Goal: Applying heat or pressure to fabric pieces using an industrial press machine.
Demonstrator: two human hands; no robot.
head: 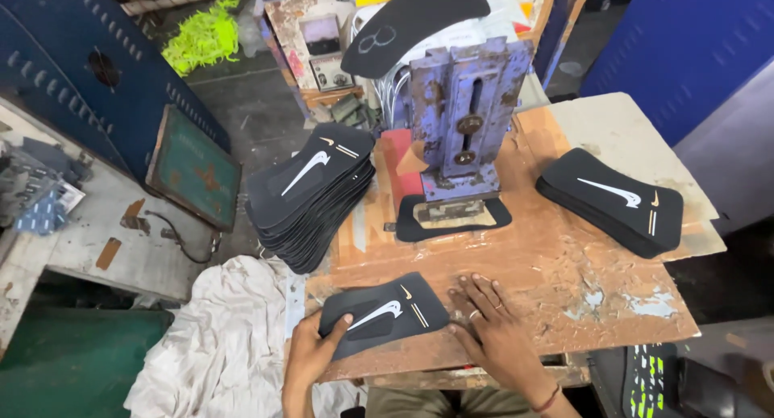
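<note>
In the head view, a black insole piece (385, 314) with a white curved mark is pinned to the near edge of the worn wooden table (564, 257) by the left hand (310, 349), thumb on top, while the right hand (492, 325) is laid flat, fingers spread, just beside it. The piece is judged liable to be misaligned under the blue press (463, 120), or the tall stack (310, 196) toppled, should the overhanging edge be nudged.
</note>
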